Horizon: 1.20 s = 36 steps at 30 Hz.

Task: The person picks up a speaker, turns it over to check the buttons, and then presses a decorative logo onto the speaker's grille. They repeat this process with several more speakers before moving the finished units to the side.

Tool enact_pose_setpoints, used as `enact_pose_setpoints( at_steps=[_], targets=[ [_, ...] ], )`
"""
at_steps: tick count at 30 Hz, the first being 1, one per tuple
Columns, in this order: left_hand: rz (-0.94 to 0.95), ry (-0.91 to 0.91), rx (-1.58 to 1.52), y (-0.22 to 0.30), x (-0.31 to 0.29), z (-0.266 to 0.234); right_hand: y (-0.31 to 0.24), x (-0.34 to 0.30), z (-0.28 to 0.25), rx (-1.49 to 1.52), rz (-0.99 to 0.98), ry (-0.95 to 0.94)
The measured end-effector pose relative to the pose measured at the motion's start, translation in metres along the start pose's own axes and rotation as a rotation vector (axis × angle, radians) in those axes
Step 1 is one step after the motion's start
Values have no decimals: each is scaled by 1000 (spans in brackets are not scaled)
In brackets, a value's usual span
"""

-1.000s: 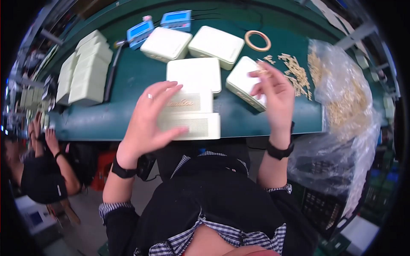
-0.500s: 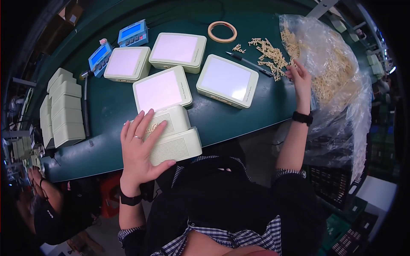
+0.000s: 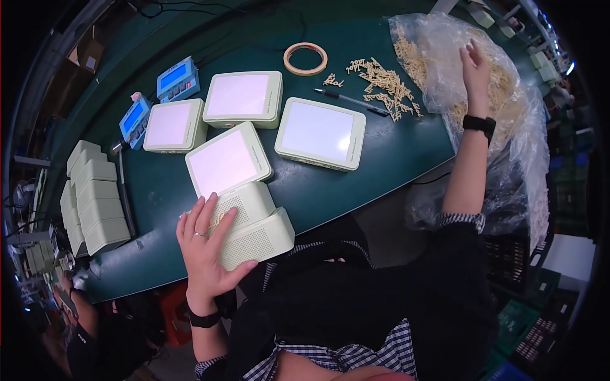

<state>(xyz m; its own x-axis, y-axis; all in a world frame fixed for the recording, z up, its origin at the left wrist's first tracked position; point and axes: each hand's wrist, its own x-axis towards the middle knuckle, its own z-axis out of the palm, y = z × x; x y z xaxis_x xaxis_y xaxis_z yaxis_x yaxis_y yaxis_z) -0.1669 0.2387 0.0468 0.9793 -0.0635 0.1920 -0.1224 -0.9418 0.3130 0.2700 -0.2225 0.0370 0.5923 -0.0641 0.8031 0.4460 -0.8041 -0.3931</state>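
Note:
My left hand [image 3: 206,254] lies with fingers spread across two pale green plastic housings with perforated grilles, the rear housing [image 3: 257,200] and the front housing [image 3: 270,238], at the table's near edge. Small tan script-shaped lettering on the rear one shows partly between my fingers. On the far right, my right hand [image 3: 475,73] is raised over a clear plastic bag [image 3: 438,60] full of tan script-shaped cutouts, its fingers stretched out; nothing shows in them. Beside the bag, a loose pile of the same cutouts [image 3: 391,86] lies on the table.
Several pale green boxes with white panels, such as a right-hand box [image 3: 321,133], stand mid-table. Beyond are two blue display units [image 3: 176,79], a tape roll [image 3: 305,59] and a black pen [image 3: 349,101]. Stacked pale green housings [image 3: 98,197] stand left; another person's arm [image 3: 82,311] shows lower left.
My right hand has left the edge of the loose cutout pile and moved right and away, over the bag. My left hand stays on the housings. The whole view has shifted slightly.

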Motion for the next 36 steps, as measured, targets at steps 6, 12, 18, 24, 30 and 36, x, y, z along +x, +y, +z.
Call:
enact_pose_setpoints(
  at_steps=[6, 12, 18, 24, 30, 36],
  targets=[
    [-35, 11, 7, 1, -1, 0, -90, -61, 5, 183, -3, -15],
    [-11, -6, 9, -1, -1, 0, -94, -106, 68, 123, -185, -527],
    [-20, 33, -13, 2, -1, 0, -99, -97, 85, -5, -246, -678],
    [-19, 32, -11, 0, -3, 0, -109, -89, 82, 80, 22, -741],
    [-19, 38, -36, -1, -2, 0, -124, -94, 75, 167, -205, -657],
    [-19, 30, -31, 0, -3, 0, -128, -97, 67, 229, -293, -923]
  ],
)
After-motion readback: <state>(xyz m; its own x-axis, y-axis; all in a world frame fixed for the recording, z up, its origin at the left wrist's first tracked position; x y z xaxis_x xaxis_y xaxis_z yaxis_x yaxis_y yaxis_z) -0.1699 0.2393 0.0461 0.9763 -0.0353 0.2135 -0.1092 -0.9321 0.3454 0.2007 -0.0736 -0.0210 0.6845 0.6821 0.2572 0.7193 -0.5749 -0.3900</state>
